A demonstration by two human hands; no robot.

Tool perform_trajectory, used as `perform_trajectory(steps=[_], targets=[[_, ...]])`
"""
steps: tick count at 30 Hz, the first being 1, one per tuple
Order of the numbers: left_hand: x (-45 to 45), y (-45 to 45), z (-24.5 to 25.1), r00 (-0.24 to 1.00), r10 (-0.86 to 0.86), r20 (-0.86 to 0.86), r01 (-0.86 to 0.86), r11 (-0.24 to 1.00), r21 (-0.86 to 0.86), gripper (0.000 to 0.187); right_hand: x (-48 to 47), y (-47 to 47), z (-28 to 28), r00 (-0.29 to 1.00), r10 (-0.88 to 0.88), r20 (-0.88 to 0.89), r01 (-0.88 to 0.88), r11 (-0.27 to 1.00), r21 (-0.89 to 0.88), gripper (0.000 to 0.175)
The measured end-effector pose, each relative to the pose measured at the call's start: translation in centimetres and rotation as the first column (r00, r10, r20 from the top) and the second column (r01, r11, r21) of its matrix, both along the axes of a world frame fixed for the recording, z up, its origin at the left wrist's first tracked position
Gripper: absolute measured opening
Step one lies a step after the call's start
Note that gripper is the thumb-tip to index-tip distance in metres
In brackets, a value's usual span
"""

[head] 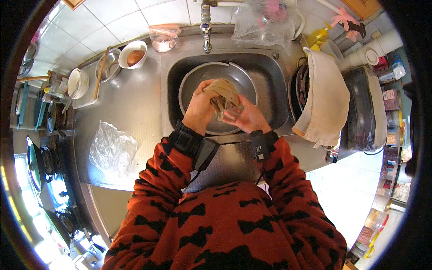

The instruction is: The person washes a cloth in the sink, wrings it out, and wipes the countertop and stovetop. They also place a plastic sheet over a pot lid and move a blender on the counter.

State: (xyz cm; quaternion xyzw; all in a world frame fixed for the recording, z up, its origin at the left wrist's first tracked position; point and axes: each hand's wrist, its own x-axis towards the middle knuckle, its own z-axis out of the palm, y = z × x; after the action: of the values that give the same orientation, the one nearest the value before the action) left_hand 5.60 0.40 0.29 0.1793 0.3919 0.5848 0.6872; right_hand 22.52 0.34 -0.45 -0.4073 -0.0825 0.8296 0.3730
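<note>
Over the sink basin, my left hand [199, 106] grips a crumpled tan-brown cloth [222, 92]. The cloth is bunched up, with darker folds on its underside. My right hand [248, 116] is at the cloth's right edge, palm turned up and fingers spread. Its fingertips lie just under the cloth's lower end; whether they touch it is hard to tell. Below both hands a wide round metal bowl [192, 81] sits in the dark sink [275, 87]. The hands hide part of the bowl's inside.
A faucet [206, 33] rises behind the sink. On the left counter are a clear plastic bag [113, 148], a white bowl [123, 57] holding a round brown item, a steel bowl [109, 69] and chopsticks [101, 74]. A beige towel [325, 98] drapes over pans at right.
</note>
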Motion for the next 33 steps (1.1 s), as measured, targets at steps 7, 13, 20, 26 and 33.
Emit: perform_trajectory(steps=[7,13,20,26,33], targets=[[1.0,-1.5,0.0,0.899,0.099,0.426,-0.06,0.993,-0.104,0.032,-1.6,1.9,-1.1,0.954,-0.251,0.164,0.093,0.77,0.632,0.039],[2.6,-3.5,-0.6,0.922,0.063,0.383,0.012,0.981,-0.193,0.042,-3.7,-0.6,0.2,0.884,-0.245,0.397,-0.081,0.757,0.648,0.036],[2.3,-3.0,-1.0,0.933,-0.097,0.347,0.136,0.987,-0.089,0.04,-2.8,-0.4,-0.6,0.171,-0.623,0.763,-0.879,0.254,0.404,0.029],[1.8,-3.1,0.5,0.951,-0.205,0.231,0.223,0.973,-0.052,0.035,-2.0,2.3,-1.0,0.881,0.141,0.452,-0.427,0.648,0.63,0.048],[1.6,-3.2,1.9,0.836,-0.428,0.344,0.427,0.9,0.083,0.018,-1.0,3.9,0.2,0.884,0.421,-0.204,-0.205,0.741,0.64,0.076]])
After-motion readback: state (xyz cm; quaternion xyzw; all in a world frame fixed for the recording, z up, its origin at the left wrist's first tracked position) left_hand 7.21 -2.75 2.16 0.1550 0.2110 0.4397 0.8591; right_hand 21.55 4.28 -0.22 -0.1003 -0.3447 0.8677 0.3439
